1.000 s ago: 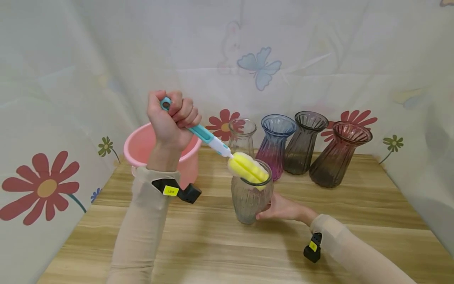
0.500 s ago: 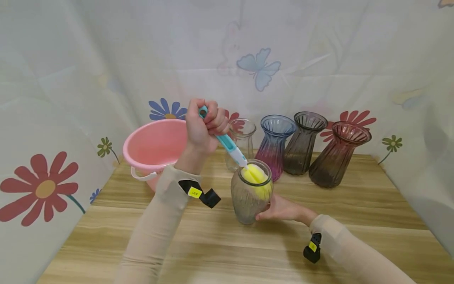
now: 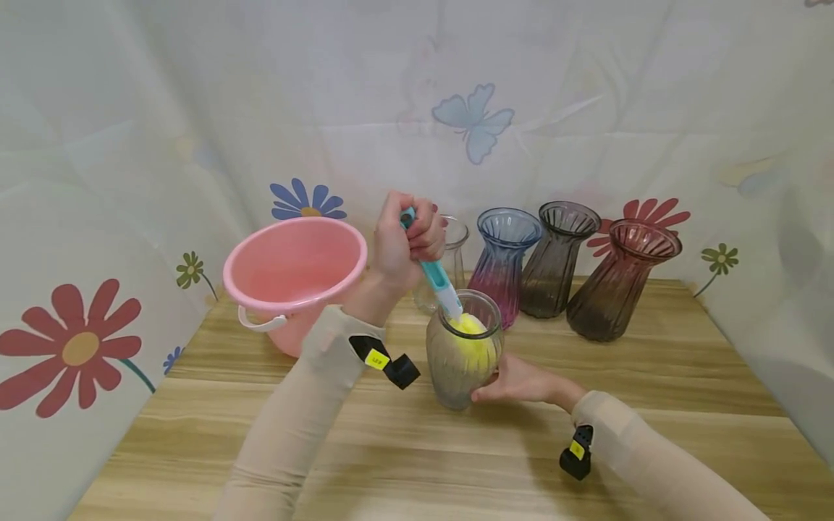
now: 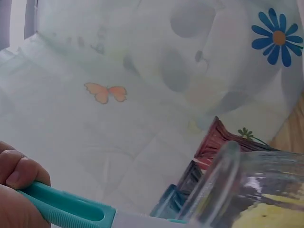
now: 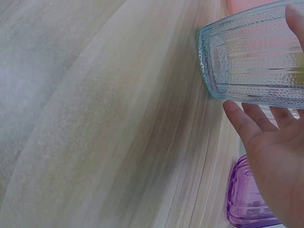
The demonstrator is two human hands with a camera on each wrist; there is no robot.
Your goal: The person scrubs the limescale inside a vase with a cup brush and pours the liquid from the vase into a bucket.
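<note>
My left hand (image 3: 405, 239) grips the teal and white handle of a sponge brush (image 3: 438, 278), which slants down into a clear ribbed glass vase (image 3: 449, 373). The brush's yellow sponge head (image 3: 476, 351) is inside the vase and shows through the glass. In the left wrist view the teal handle (image 4: 66, 208) runs toward the vase's rim (image 4: 213, 185). My right hand (image 3: 521, 380) holds the vase low on its right side. The right wrist view has its fingers along one side of the ribbed glass (image 5: 256, 61) and the thumb on the other.
A pink bucket (image 3: 293, 318) with a white handle stands at the left. Behind the held vase are another clear vase (image 3: 456, 253), a blue-pink vase (image 3: 498, 268), a grey vase (image 3: 554, 268) and a red-brown vase (image 3: 612, 289). A patterned curtain (image 3: 365, 87) surrounds the wooden table (image 3: 391, 463).
My left hand has moved right and slightly down, and the sponge head has gone from the vase's mouth to inside it. The right hand and the vase have hardly moved.
</note>
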